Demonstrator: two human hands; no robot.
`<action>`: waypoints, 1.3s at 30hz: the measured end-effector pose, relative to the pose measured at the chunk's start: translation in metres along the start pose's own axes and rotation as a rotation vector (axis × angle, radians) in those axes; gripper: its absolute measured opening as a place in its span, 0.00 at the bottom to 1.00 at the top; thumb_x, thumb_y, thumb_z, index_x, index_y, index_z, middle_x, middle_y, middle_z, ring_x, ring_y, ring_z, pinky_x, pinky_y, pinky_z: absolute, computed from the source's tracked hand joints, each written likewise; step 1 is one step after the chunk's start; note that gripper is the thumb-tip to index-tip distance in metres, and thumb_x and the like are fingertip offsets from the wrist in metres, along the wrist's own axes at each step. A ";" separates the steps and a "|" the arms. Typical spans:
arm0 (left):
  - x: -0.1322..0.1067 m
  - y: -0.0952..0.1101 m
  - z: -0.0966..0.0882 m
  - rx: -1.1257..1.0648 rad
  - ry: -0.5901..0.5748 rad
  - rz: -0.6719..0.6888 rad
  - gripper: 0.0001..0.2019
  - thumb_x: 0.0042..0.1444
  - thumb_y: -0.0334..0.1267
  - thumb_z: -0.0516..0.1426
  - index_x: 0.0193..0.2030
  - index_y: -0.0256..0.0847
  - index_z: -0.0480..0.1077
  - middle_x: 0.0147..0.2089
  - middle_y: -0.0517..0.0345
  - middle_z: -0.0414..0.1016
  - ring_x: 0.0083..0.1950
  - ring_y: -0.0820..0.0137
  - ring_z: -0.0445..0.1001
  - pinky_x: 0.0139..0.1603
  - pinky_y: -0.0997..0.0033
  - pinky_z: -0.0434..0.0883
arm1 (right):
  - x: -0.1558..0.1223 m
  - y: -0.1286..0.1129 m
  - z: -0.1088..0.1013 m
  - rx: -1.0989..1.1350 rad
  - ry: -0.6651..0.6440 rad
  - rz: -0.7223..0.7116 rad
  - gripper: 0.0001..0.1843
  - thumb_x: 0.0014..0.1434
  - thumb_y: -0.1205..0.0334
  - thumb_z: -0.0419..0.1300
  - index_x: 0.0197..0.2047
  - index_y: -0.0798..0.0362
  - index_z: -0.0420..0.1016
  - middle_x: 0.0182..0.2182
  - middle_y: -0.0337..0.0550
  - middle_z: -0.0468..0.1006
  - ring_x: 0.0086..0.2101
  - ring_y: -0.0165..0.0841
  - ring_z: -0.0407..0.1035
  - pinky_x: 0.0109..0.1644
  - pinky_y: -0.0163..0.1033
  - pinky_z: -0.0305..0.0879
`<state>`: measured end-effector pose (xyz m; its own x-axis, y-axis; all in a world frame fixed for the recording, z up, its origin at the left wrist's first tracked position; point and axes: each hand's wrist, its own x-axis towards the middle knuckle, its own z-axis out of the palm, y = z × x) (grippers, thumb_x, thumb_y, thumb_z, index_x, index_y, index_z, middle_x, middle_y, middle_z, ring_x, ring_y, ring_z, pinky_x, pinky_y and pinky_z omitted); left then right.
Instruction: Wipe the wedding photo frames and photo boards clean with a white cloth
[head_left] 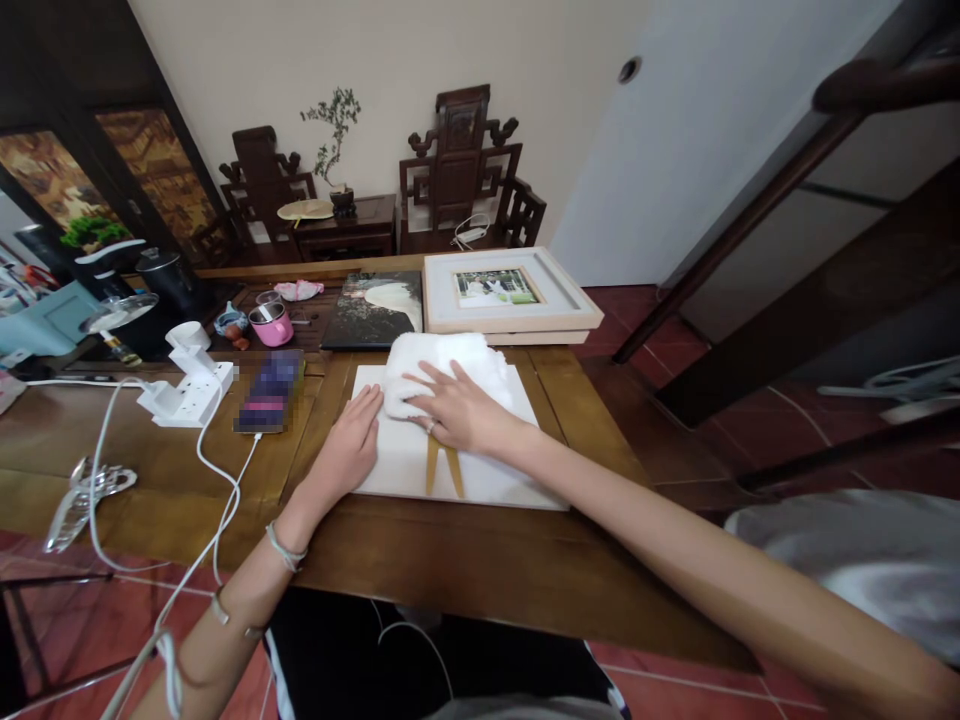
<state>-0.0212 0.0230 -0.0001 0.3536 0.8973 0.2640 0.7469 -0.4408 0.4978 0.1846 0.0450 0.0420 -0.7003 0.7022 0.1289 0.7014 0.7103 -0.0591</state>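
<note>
A white flat board, the back of a picture frame with a wooden stand on it, lies on the wooden table. My right hand lies flat with fingers spread on a white fluffy cloth at the board's far end. My left hand rests flat on the board's left edge, fingers stretched out and together, holding nothing.
Behind the board lie a white framed photo and a dark photo print. To the left are a phone on a cable, a white power strip, a pink cup and a kettle. Carved chairs stand at the wall.
</note>
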 end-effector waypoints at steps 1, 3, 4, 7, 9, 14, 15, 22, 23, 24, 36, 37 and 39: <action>0.000 0.000 0.000 -0.004 0.005 0.001 0.23 0.63 0.33 0.42 0.65 0.35 0.58 0.68 0.46 0.57 0.70 0.63 0.52 0.70 0.52 0.52 | 0.003 0.000 0.001 -0.017 -0.006 0.000 0.19 0.63 0.65 0.51 0.56 0.55 0.71 0.64 0.54 0.60 0.64 0.52 0.45 0.61 0.67 0.47; 0.000 0.000 0.001 -0.014 0.017 0.005 0.23 0.63 0.33 0.42 0.65 0.36 0.58 0.68 0.47 0.57 0.70 0.63 0.52 0.69 0.52 0.52 | 0.000 -0.006 0.003 -0.052 -0.022 -0.012 0.20 0.62 0.65 0.52 0.56 0.56 0.70 0.64 0.57 0.58 0.64 0.55 0.44 0.61 0.69 0.45; 0.000 0.000 0.000 -0.018 0.022 0.008 0.23 0.63 0.33 0.42 0.65 0.37 0.58 0.68 0.47 0.57 0.70 0.63 0.52 0.69 0.52 0.52 | -0.005 -0.012 0.004 -0.066 -0.029 -0.031 0.21 0.60 0.65 0.55 0.56 0.56 0.71 0.64 0.58 0.58 0.64 0.57 0.44 0.60 0.71 0.43; 0.000 0.001 -0.001 -0.021 0.008 0.013 0.23 0.63 0.33 0.42 0.65 0.37 0.58 0.68 0.47 0.57 0.71 0.63 0.51 0.70 0.52 0.52 | -0.031 -0.037 0.003 -0.047 -0.040 -0.119 0.23 0.55 0.65 0.60 0.55 0.53 0.72 0.64 0.60 0.57 0.64 0.60 0.43 0.61 0.71 0.40; 0.000 0.002 -0.002 -0.021 -0.015 0.004 0.23 0.64 0.35 0.42 0.65 0.35 0.58 0.69 0.46 0.56 0.71 0.63 0.51 0.70 0.52 0.51 | -0.053 -0.056 0.001 0.013 -0.045 -0.170 0.22 0.54 0.63 0.62 0.53 0.52 0.75 0.64 0.60 0.57 0.63 0.61 0.43 0.61 0.72 0.39; 0.000 0.000 -0.003 -0.039 -0.013 0.001 0.23 0.64 0.34 0.43 0.64 0.37 0.59 0.68 0.46 0.56 0.71 0.62 0.51 0.69 0.49 0.52 | -0.089 -0.088 -0.008 0.164 -0.052 -0.238 0.13 0.54 0.63 0.61 0.44 0.51 0.79 0.64 0.58 0.58 0.64 0.61 0.42 0.62 0.72 0.37; 0.000 -0.001 -0.002 -0.040 -0.014 0.005 0.23 0.63 0.34 0.43 0.65 0.37 0.58 0.69 0.47 0.56 0.71 0.62 0.51 0.69 0.49 0.52 | -0.092 -0.088 -0.009 0.186 -0.057 -0.245 0.13 0.54 0.63 0.61 0.44 0.51 0.79 0.64 0.58 0.58 0.64 0.60 0.42 0.62 0.71 0.37; 0.000 -0.001 0.000 -0.001 0.008 0.014 0.23 0.63 0.33 0.43 0.64 0.35 0.59 0.68 0.46 0.57 0.70 0.63 0.52 0.69 0.51 0.53 | -0.067 -0.044 -0.009 0.178 -0.018 -0.134 0.21 0.55 0.69 0.56 0.52 0.51 0.74 0.64 0.52 0.60 0.65 0.49 0.44 0.65 0.64 0.41; 0.000 -0.001 0.000 0.005 0.007 0.012 0.23 0.63 0.33 0.42 0.64 0.34 0.59 0.68 0.44 0.57 0.70 0.63 0.52 0.69 0.51 0.53 | -0.059 -0.036 -0.007 0.151 -0.002 -0.107 0.21 0.56 0.70 0.56 0.53 0.52 0.73 0.64 0.52 0.60 0.65 0.48 0.44 0.65 0.63 0.42; 0.000 0.000 0.000 0.007 0.003 0.010 0.23 0.63 0.33 0.42 0.63 0.32 0.60 0.68 0.43 0.57 0.70 0.62 0.52 0.69 0.51 0.52 | -0.051 -0.029 -0.006 0.122 0.011 -0.081 0.21 0.56 0.71 0.55 0.53 0.52 0.73 0.63 0.52 0.61 0.65 0.48 0.45 0.65 0.63 0.44; 0.008 0.004 -0.013 -0.535 0.341 -0.251 0.22 0.63 0.41 0.46 0.58 0.33 0.65 0.62 0.47 0.68 0.63 0.62 0.66 0.65 0.61 0.61 | -0.011 -0.059 -0.002 0.003 0.017 -0.178 0.19 0.60 0.65 0.54 0.54 0.52 0.73 0.64 0.53 0.58 0.64 0.55 0.46 0.63 0.67 0.43; 0.009 0.004 -0.013 -0.567 0.358 -0.262 0.22 0.63 0.42 0.45 0.59 0.32 0.65 0.62 0.46 0.68 0.63 0.62 0.65 0.65 0.62 0.61 | -0.018 -0.064 -0.004 0.041 0.005 -0.237 0.18 0.60 0.65 0.54 0.53 0.50 0.74 0.64 0.51 0.59 0.64 0.53 0.45 0.63 0.66 0.43; 0.009 0.005 -0.013 -0.614 0.367 -0.262 0.23 0.65 0.42 0.43 0.59 0.31 0.65 0.62 0.46 0.68 0.63 0.63 0.66 0.64 0.62 0.62 | -0.035 -0.071 -0.008 0.127 -0.045 -0.327 0.17 0.60 0.63 0.54 0.51 0.49 0.75 0.64 0.48 0.60 0.64 0.52 0.45 0.64 0.65 0.42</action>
<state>-0.0215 0.0282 0.0154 -0.0827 0.9569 0.2783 0.2953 -0.2432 0.9239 0.1601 -0.0304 0.0501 -0.8923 0.4357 0.1182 0.4187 0.8966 -0.1445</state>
